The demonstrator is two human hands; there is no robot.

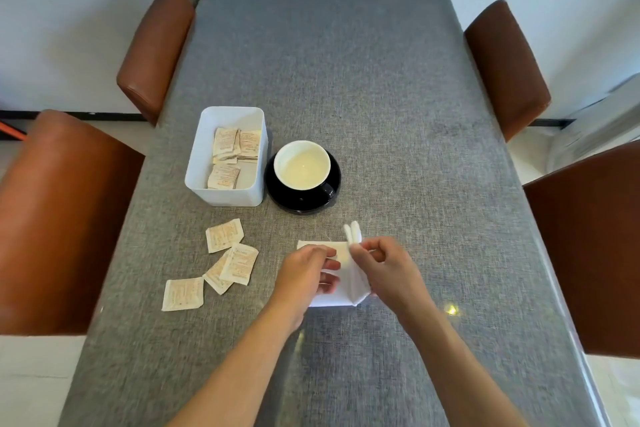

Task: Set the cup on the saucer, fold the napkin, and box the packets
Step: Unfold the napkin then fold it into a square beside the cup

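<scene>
A white napkin (341, 295) lies on the grey table in front of me, its right part lifted. My right hand (384, 267) pinches the raised edge, whose corners stick up above my fingers. My left hand (308, 269) rests on the napkin's left part and holds it down. The cup (302, 165), black outside and white inside, stands on the black saucer (277, 191). Next to it on the left is a white box (221, 196) with several packets inside. Several more packets (225, 236) lie loose on the table in front of the box.
The grey table (346, 73) stretches far ahead. Brown chairs stand on both sides: two on the left (62, 218) (156, 48), two on the right (588, 246) (505, 62). A small bright reflection (451, 309) shows right of my right wrist.
</scene>
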